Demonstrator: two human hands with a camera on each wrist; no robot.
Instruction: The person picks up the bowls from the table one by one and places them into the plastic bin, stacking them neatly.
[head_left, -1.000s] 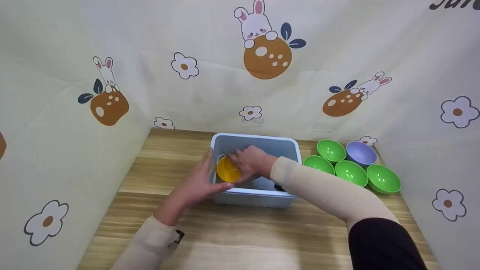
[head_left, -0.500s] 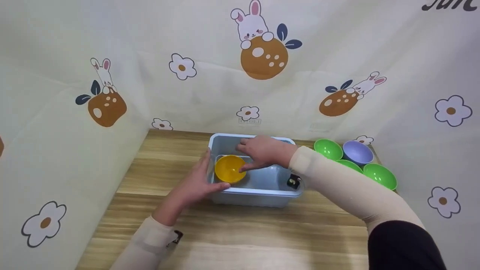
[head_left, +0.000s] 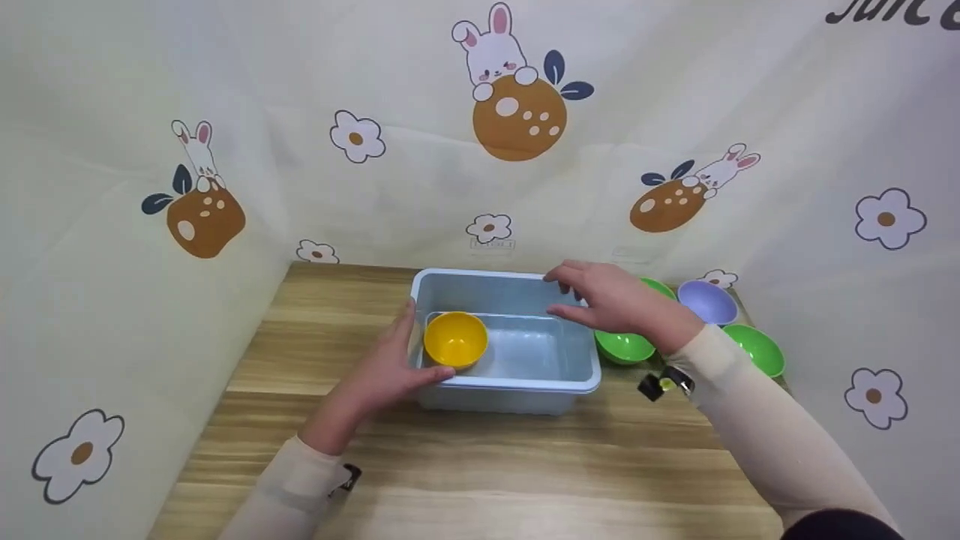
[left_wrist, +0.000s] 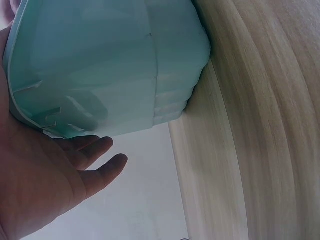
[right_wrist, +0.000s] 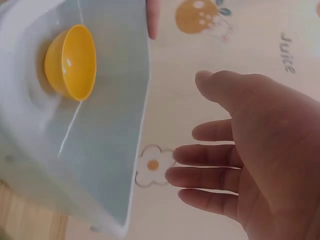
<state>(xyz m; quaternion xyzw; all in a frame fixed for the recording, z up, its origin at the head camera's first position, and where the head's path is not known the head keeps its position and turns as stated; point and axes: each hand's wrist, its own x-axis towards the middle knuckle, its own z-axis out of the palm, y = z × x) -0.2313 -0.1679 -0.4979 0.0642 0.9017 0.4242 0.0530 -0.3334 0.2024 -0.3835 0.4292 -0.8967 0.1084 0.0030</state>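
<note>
A yellow bowl sits upright inside the pale blue plastic bin, at its left end. My left hand rests on the bin's left front corner, its thumb along the front rim and its fingers extended by the left side. The left wrist view shows those fingers loosely straight beside the bin's outer wall. Above the bin's right rim is my right hand, holding nothing, with fingers and thumb spread. In the right wrist view, a gap separates its fingertips from the bin.
Right of the bin stand several green bowls and a purple bowl, partly hidden by my right hand and forearm. The wooden table meets a printed cloth backdrop behind and on both sides.
My right hand has let go of the yellow bowl and moved right, out of the bin to above its right rim. The bowl stays in the bin. My left hand holds its place.
</note>
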